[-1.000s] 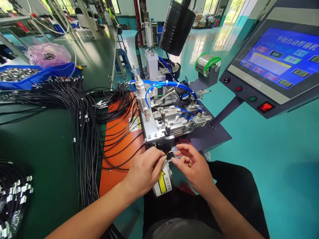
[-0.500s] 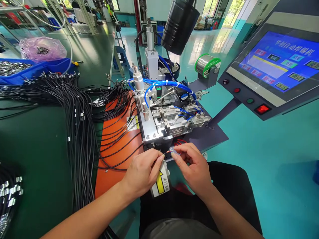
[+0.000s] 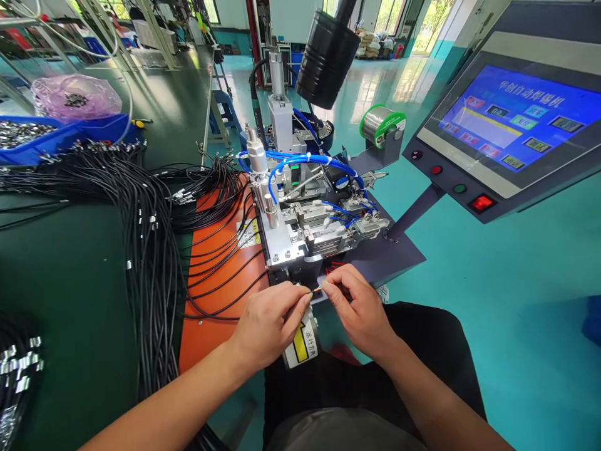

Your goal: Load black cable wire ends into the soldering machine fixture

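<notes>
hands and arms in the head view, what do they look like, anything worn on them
The left hand and right hand wear no gloves. No sleeves show on the left forearm or right forearm, and neither wrist shows a watch or band.

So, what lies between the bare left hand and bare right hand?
The head view shows a short bit of thin cable, dark then orange, spanning from the left hand to the right hand.

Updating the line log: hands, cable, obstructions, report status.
Left hand: pinching thin black cable. Right hand: fingertips closed at its orange-tinged end. Silver metal machine just beyond; nothing visibly blocking either hand.
</notes>
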### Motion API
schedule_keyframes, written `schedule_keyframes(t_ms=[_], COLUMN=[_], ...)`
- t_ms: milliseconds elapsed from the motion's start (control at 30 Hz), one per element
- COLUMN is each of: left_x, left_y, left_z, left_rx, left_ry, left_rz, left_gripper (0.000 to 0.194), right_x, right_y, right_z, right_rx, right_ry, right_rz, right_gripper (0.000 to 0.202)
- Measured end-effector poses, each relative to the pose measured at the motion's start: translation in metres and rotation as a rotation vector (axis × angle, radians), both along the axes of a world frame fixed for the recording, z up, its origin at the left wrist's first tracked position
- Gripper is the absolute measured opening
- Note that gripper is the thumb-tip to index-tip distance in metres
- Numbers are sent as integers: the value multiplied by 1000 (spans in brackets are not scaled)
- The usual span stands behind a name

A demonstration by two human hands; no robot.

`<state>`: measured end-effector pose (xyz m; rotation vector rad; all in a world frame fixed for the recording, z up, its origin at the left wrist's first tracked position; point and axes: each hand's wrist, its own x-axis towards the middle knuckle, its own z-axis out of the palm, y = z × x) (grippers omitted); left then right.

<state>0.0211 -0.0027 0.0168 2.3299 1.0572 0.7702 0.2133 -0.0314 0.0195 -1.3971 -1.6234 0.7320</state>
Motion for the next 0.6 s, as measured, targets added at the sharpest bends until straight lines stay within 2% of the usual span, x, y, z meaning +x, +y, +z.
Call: schedule_keyframes(t_ms=[333, 467, 600], left_x=[3, 2, 1], left_y=[-1, -2, -1], left_z=[4, 3, 2], left_rx=[29, 32, 49], left_ry=[-36, -48, -38], left_rz=[23, 11, -15], left_gripper=[14, 13, 12], right_x=[3, 10, 18], right_y=[-12, -11, -3], right_z=[-2, -2, 1], right_rx=[22, -31, -43], right_ry=[79, 175, 102], right_rz=[51, -28, -1], right_gripper=[12, 14, 14])
